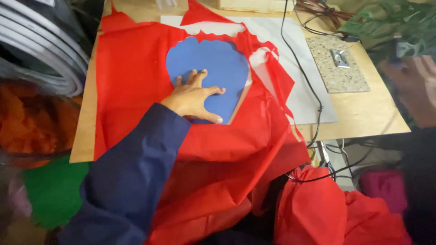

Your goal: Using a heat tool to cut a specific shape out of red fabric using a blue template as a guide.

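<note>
**Left palm flat on the blue template**

My left hand (pixel 194 97) lies open, fingers spread, pressing flat on the blue scalloped template (pixel 213 68), gripping nothing. The template sits under my palm and reaches beyond my fingertips, framed by a hole cut in the red tissue paper (pixel 131 77) that spreads to every side of that hand and spills off the near table edge toward me. Past the template, away from my thumb side, a white board (pixel 295 50) lies beneath the red paper on the wooden table (pixel 372 109). A black cable (pixel 303 72) runs across the board. Beyond it rests a speckled stone tile (pixel 338 72) with a small metal piece on it.

My right hand (pixel 415 86) is raised off to the far side, blurred; I cannot tell whether it holds anything.
</note>
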